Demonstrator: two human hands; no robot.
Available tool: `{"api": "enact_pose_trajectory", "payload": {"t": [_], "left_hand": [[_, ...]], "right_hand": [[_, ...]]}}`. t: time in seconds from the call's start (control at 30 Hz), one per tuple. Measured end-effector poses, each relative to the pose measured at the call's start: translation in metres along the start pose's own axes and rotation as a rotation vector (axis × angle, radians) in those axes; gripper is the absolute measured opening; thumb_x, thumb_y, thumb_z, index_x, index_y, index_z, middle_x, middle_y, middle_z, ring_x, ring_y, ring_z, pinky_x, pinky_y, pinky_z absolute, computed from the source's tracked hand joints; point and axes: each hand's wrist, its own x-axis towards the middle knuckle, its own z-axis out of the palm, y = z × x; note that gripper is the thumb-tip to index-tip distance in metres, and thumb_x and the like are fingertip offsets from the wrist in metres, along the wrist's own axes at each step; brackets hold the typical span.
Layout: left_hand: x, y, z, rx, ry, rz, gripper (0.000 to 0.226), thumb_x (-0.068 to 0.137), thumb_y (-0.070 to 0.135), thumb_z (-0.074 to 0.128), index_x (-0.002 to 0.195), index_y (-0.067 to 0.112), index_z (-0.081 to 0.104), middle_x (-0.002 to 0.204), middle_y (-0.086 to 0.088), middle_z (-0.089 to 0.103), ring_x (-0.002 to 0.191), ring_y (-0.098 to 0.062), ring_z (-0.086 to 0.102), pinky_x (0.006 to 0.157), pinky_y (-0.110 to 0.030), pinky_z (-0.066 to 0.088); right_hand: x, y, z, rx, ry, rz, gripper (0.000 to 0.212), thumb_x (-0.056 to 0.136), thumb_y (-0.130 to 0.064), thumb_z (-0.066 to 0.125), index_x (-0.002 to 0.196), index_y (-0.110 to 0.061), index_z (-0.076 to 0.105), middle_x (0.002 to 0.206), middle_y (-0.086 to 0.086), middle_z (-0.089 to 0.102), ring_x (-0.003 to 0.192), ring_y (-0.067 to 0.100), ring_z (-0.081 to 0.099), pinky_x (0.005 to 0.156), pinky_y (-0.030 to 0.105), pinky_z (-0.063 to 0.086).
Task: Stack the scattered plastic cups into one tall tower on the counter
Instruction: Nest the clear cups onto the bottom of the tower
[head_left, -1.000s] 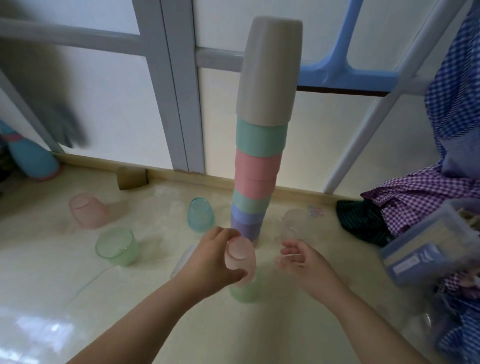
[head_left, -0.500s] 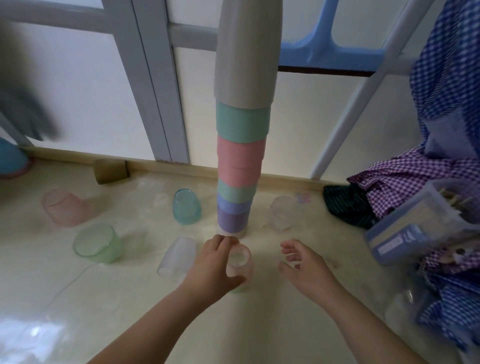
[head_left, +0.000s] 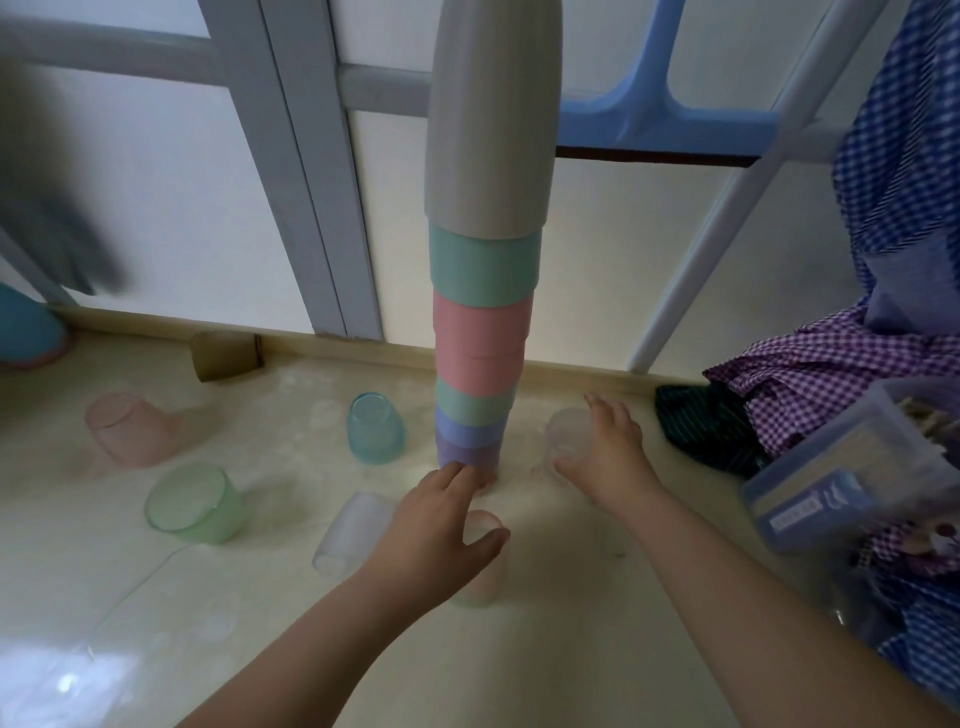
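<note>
Five frosted translucent cups lie scattered on your glossy cream desk (head_left: 218, 649) beside the matte tower (head_left: 483, 322); left hand (head_left: 436, 530) fingers spread over pink cup (head_left: 483, 561), right hand (head_left: 608, 457) loosely cupping clear cup (head_left: 569, 431).

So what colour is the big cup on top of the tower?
The tall ribbed plastic cup is pale grey-beige, clearest in the head view.
</note>
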Motion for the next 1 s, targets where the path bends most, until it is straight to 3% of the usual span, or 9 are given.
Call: {"api": "enact_pose_trajectory", "payload": {"t": [0.1,0.23,0.47,0.63,0.7,0.77,0.83,0.93,1.0], "left_hand": [[0.005,0.002,0.003,-0.023,0.02,-0.009,0.046,0.08,0.038,0.061,0.119,0.019,0.049,0.118,0.001,0.056,0.109,-0.017,0.05,0.088,-0.025,0.039],[0.005,-0.001,0.007,-0.027,0.014,-0.017,0.043,0.08,0.033,0.063,0.118,0.019,0.05,0.118,0.0,0.056,0.109,-0.018,0.052,0.086,-0.027,0.041],[0.004,0.005,0.0,-0.057,0.014,-0.019,0.049,0.078,0.032,0.065,0.122,0.02,0.046,0.123,0.001,0.053,0.113,-0.016,0.05,0.088,-0.025,0.04],[0.003,0.028,-0.003,-0.175,0.05,0.032,0.071,0.074,0.04,0.069,0.132,0.021,0.033,0.125,0.007,0.045,0.111,-0.01,0.047,0.09,-0.019,0.038],[0.0,0.036,-0.004,-0.22,0.08,0.047,0.075,0.073,0.044,0.068,0.134,0.022,0.029,0.127,0.009,0.043,0.108,-0.005,0.046,0.092,-0.019,0.04],[-0.006,0.042,-0.005,-0.257,0.097,0.061,0.073,0.073,0.044,0.068,0.133,0.023,0.031,0.124,0.014,0.043,0.103,0.001,0.044,0.085,-0.003,0.033],[-0.012,0.043,-0.007,-0.288,0.1,0.053,0.067,0.073,0.042,0.07,0.129,0.025,0.037,0.119,0.015,0.048,0.098,0.001,0.046,0.079,0.003,0.032],[-0.019,0.039,-0.013,-0.345,0.105,0.012,0.059,0.067,0.039,0.077,0.116,0.033,0.045,0.113,0.012,0.058,0.093,-0.005,0.055,0.083,-0.013,0.045],[-0.023,0.038,-0.023,-0.349,0.126,-0.014,0.056,0.063,0.035,0.08,0.103,0.044,0.041,0.106,0.014,0.059,0.091,-0.004,0.057,0.082,-0.022,0.049]], "right_hand": [[0.018,-0.008,0.006,-0.049,-0.075,0.066,0.086,0.079,-0.031,0.063,0.145,-0.021,0.007,0.153,0.009,0.012,0.14,0.032,0.011,0.111,0.041,0.026],[0.021,-0.002,0.012,-0.006,-0.093,0.126,0.078,0.08,-0.027,0.06,0.143,-0.019,0.016,0.149,0.01,0.02,0.135,0.033,0.019,0.107,0.041,0.033],[-0.027,-0.003,-0.028,0.124,-0.015,-0.024,0.081,0.067,-0.033,0.073,0.137,-0.019,0.035,0.142,0.006,0.035,0.129,0.023,0.037,0.108,0.037,0.036],[-0.075,-0.011,-0.067,0.531,-0.085,-0.058,0.046,0.074,-0.031,0.072,0.116,-0.031,0.052,0.113,-0.01,0.056,0.098,0.009,0.058,0.078,0.025,0.05],[-0.087,-0.009,-0.068,0.646,-0.139,-0.061,0.029,0.079,-0.03,0.065,0.108,-0.028,0.058,0.112,-0.005,0.062,0.094,0.009,0.062,0.08,0.026,0.052],[-0.095,-0.003,-0.06,0.768,-0.204,-0.052,0.024,0.081,-0.034,0.059,0.102,-0.024,0.063,0.107,0.001,0.068,0.095,0.016,0.066,0.089,0.037,0.053],[-0.103,0.001,-0.049,0.864,-0.261,0.011,0.021,0.086,-0.03,0.051,0.098,-0.02,0.065,0.101,0.002,0.071,0.094,0.017,0.067,0.087,0.035,0.053],[-0.11,0.002,-0.029,1.023,-0.367,0.104,0.024,0.088,-0.028,0.046,0.098,-0.019,0.066,0.103,0.003,0.07,0.097,0.018,0.065,0.082,0.031,0.05],[-0.11,0.0,-0.019,0.999,-0.359,0.101,0.024,0.093,-0.021,0.04,0.099,-0.021,0.064,0.104,-0.001,0.069,0.097,0.015,0.064,0.08,0.028,0.049]]}}
